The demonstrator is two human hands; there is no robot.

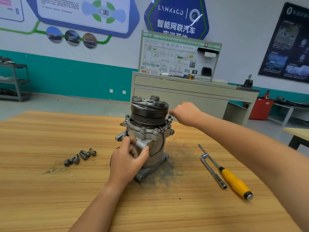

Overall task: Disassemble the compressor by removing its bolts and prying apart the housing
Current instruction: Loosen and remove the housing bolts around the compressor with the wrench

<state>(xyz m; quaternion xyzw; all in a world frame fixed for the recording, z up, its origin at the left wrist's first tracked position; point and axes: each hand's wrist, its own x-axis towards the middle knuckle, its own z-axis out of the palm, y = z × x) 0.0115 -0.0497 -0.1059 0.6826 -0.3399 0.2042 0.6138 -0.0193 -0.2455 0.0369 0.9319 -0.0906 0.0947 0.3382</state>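
A grey metal compressor [155,144] stands upright on the wooden table [50,190], its black pulley [148,113] on top. My left hand [128,158] grips a lug on the near left side of the housing, thumb and fingers curled round it. My right hand [185,114] reaches to the right rear of the housing flange, fingers curled at a raised bolt [170,118] there; whether they pinch it is hidden. Two bolts [149,130] still sit in the front of the flange. Several loose bolts [81,156] lie on the table to the left.
A socket wrench [213,171] and a yellow-handled screwdriver [234,180] lie to the right of the compressor. Dark grime [177,158] stains the table around its base. A cabinet with a display board [192,91] stands behind the table, a metal shelf [15,81] at the far left.
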